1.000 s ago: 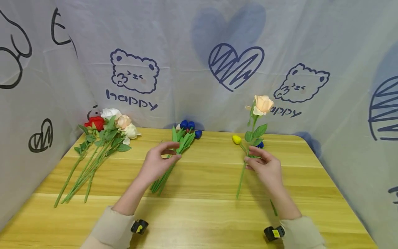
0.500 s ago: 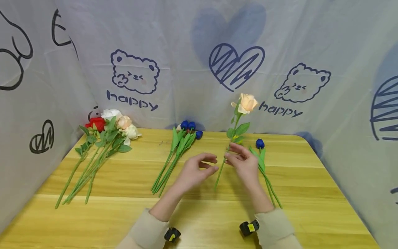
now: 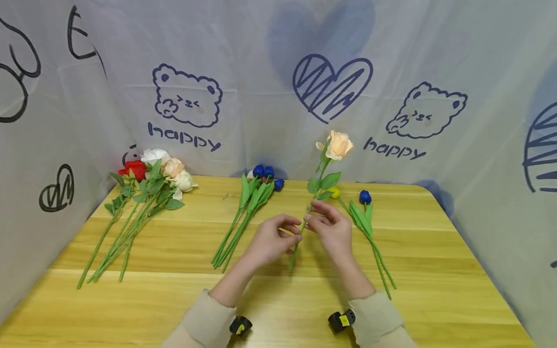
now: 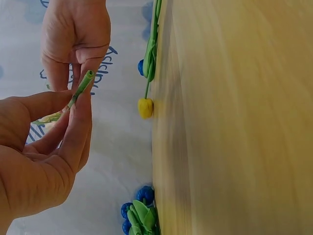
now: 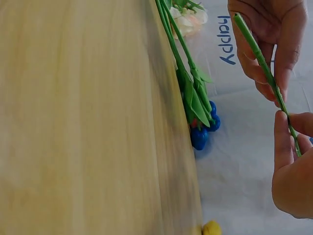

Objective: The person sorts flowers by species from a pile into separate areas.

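Note:
A peach rose (image 3: 339, 145) with green leaves is held up above the wooden table, its stem slanting down to the left. My right hand (image 3: 332, 229) pinches the stem below the leaves, between thumb and fingers. Lower on the same stem, my left hand (image 3: 271, 241) has it between thumb and fingertips; the left wrist view shows the cut stem end (image 4: 89, 74) sticking out past these fingers. Beyond the right hand lie a yellow tulip (image 3: 334, 193) and a blue tulip (image 3: 365, 196), their stems crossing.
Several tulips (image 3: 256, 195), mostly blue, lie in a bunch left of my hands. Farther left is a pile of roses with a red rose (image 3: 134, 170), a white rose (image 3: 154, 155) and others. A pale cloth (image 3: 261, 111) with drawings hangs behind the table (image 3: 165, 314).
My right hand has carried the peach rose leftward, uncovering the tulips at right. My left hand has moved right from near the tulip bunch and taken hold of the rose's lower stem.

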